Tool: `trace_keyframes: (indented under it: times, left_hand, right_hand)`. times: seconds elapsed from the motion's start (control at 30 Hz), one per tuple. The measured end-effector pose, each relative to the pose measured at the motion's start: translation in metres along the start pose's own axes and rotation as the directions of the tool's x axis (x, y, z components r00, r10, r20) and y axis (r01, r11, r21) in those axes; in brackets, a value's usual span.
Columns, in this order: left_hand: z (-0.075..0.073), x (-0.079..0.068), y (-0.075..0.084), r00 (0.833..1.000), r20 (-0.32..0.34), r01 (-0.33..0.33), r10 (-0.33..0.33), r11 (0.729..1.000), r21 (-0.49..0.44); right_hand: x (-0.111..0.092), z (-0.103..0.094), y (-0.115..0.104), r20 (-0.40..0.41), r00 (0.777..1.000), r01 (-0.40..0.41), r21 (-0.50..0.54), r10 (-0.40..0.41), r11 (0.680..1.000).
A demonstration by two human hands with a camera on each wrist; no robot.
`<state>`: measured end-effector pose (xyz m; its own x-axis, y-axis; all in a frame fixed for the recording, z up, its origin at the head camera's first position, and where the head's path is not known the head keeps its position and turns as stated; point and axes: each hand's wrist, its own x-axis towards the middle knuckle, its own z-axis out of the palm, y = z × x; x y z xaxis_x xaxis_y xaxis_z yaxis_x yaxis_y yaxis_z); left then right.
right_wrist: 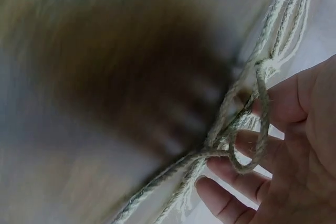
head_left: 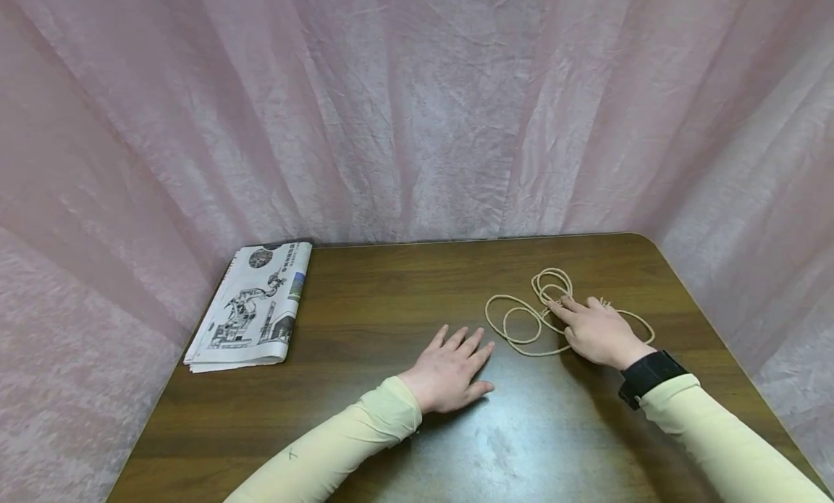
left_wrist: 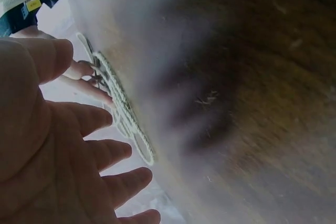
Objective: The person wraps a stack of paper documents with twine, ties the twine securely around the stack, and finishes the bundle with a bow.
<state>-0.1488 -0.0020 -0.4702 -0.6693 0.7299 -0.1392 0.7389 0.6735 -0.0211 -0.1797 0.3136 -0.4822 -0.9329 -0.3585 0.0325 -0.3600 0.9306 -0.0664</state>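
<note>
A cream rope [head_left: 521, 344] lies in loose loops with a knotted, frayed part on the right of the table. My right hand [head_left: 602, 334] reaches over it, fingertips at the rope in the middle of the loops. In the right wrist view, a small loop of the rope [right_wrist: 262, 108] rises in front of my spread thumb and fingers [right_wrist: 239, 177]. My left hand [head_left: 449, 373] is left of the rope, palm down, its fingers straight and spread, holding nothing. The left wrist view shows its fingers [left_wrist: 113, 156] apart from the rope [left_wrist: 123, 106].
A folded newspaper [head_left: 250, 307] lies at the back left corner of the brown wooden table [head_left: 391, 293]. Pink curtains [head_left: 417, 112] hang right behind the table and along its sides. A black band [head_left: 654, 376] circles my right wrist.
</note>
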Motion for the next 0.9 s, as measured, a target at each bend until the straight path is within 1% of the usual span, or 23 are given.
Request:
trace_keyframes:
  times: [0.13,0.27,0.33,0.43,0.5,0.6,0.77,0.9]
  left_hand:
    - [0.001,0.001,-0.001,1.0,0.003,-0.008,0.008,1.0,0.017]
    - [0.002,0.002,-0.003,1.0,0.002,-0.024,0.024,0.999,0.042]
    - [0.003,0.002,-0.006,0.999,-0.024,-0.041,0.042,0.997,0.061]
    - [0.005,0.003,-0.011,0.991,-0.105,-0.068,0.077,0.994,0.088]
    - [0.007,0.003,-0.016,0.983,-0.161,-0.077,0.091,0.993,0.092]
    - [0.01,0.002,-0.024,0.973,-0.208,-0.08,0.096,0.993,0.086]
    - [0.014,-0.003,-0.038,0.971,-0.218,-0.086,0.097,0.995,0.057]
    - [0.017,-0.01,-0.047,0.97,-0.222,-0.092,0.096,0.995,0.03]
  right_hand:
    - [-0.003,0.002,-0.014,-0.026,0.999,0.036,0.0,-0.036,0.999]
    - [-0.005,0.004,-0.028,-0.046,0.994,0.098,0.008,-0.098,0.995]
    - [-0.006,0.004,-0.035,-0.047,0.992,0.119,0.018,-0.118,0.993]
    - [-0.008,0.003,-0.043,-0.052,0.989,0.144,0.041,-0.142,0.989]
    - [-0.008,0.003,-0.045,-0.065,0.985,0.165,0.051,-0.161,0.985]
    - [-0.009,0.004,-0.045,-0.09,0.976,0.203,0.061,-0.197,0.977]
    - [-0.011,0.006,-0.043,-0.117,0.968,0.233,0.07,-0.224,0.97]
    - [-0.012,0.004,-0.042,-0.093,0.976,0.208,0.111,-0.199,0.972]
